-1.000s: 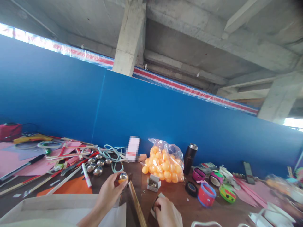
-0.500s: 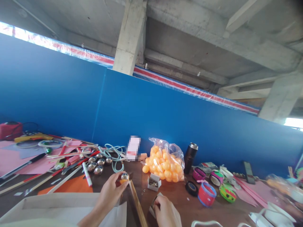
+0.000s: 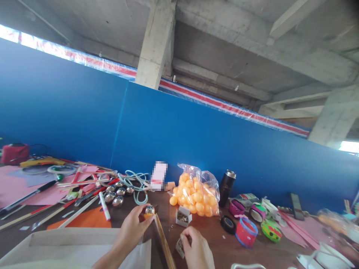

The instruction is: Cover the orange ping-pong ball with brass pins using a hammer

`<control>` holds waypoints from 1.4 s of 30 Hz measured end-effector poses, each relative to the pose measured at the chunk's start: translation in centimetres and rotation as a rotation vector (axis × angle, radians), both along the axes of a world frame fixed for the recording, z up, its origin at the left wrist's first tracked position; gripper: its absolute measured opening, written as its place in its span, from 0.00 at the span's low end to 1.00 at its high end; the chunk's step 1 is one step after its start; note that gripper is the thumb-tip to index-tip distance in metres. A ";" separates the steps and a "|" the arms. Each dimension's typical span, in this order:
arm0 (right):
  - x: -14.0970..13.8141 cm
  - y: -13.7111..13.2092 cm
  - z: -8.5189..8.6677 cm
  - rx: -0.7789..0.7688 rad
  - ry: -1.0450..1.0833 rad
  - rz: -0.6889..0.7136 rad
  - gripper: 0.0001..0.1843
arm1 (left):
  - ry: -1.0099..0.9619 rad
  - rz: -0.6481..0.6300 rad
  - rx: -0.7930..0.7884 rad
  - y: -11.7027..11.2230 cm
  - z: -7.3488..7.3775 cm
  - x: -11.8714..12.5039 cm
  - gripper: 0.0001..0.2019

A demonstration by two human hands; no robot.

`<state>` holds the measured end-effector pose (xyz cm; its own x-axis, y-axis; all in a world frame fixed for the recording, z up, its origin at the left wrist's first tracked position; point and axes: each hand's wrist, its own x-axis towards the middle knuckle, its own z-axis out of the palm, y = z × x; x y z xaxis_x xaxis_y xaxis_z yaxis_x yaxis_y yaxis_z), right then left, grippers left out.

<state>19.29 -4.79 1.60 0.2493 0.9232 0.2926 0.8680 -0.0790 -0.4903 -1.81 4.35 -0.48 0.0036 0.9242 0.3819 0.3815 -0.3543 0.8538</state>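
My left hand (image 3: 134,226) has its thumb and fingers closed around a shiny silver ball (image 3: 149,210), with an orange patch under it. Close to that thumb is the upper end of a wooden stick (image 3: 164,241), which runs down to the bottom edge; whether they touch I cannot tell. My right hand (image 3: 196,248) is bent over a small open box of metal bits (image 3: 180,247), its thumb and forefinger pinched together. What the pinch holds, if anything, is hidden. Just beyond it stands another small white box (image 3: 183,216), filled with brassy pieces.
Behind the boxes rests a clear bag of orange balls (image 3: 196,196), beside a black bottle (image 3: 227,186). Several silver balls (image 3: 118,201) and a white marker (image 3: 104,207) lie left. Black tape (image 3: 228,224) and a pink-and-blue container (image 3: 246,231) are right. A blue partition (image 3: 179,130) stands behind.
My right hand has shifted slightly, showing more of the small box under it, and its thumb and forefinger have come together. My left hand keeps the silver ball in nearly the same place.
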 end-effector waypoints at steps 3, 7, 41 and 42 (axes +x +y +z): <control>-0.1 0.3 -0.2 0.098 0.072 0.092 0.10 | 0.007 0.008 -0.010 0.0 0.0 0.0 0.19; -0.3 0.6 -0.7 0.176 0.129 0.141 0.10 | 0.013 0.008 -0.025 -0.2 0.2 0.1 0.19; -2.1 0.1 0.4 0.262 0.253 0.155 0.07 | -0.231 -0.181 -0.111 -7.1 8.4 -2.2 0.24; -2.0 0.1 0.3 0.277 0.256 0.158 0.07 | -0.178 -0.219 -0.133 -8.2 8.4 -2.7 0.23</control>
<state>17.25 -4.65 1.88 0.2078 0.8507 0.4828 0.7062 0.2110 -0.6758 -4.48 -3.83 7.95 0.1524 0.9507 0.2700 0.1483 -0.2921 0.9448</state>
